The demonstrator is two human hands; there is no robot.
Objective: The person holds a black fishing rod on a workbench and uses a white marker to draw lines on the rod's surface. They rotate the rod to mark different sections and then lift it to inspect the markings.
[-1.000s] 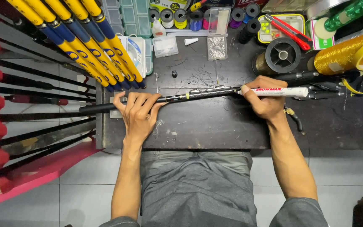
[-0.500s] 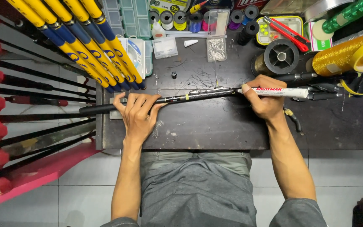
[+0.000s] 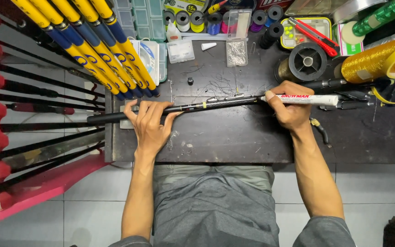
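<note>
with the left hand (image 3: 151, 126) pressing the dark rod (image 3: 179, 109) flat across the counter (image 3: 234, 137) and the right hand (image 3: 289, 107) gripping the white marker (image 3: 305, 99), steady the rod so the tip tracks cleanly.

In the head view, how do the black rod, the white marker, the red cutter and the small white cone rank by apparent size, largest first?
1. black rod, held under the left hand.
2. white marker, in the right hand.
3. red cutter, somewhat shorter than the marker, though partly hidden.
4. small white cone.
</note>
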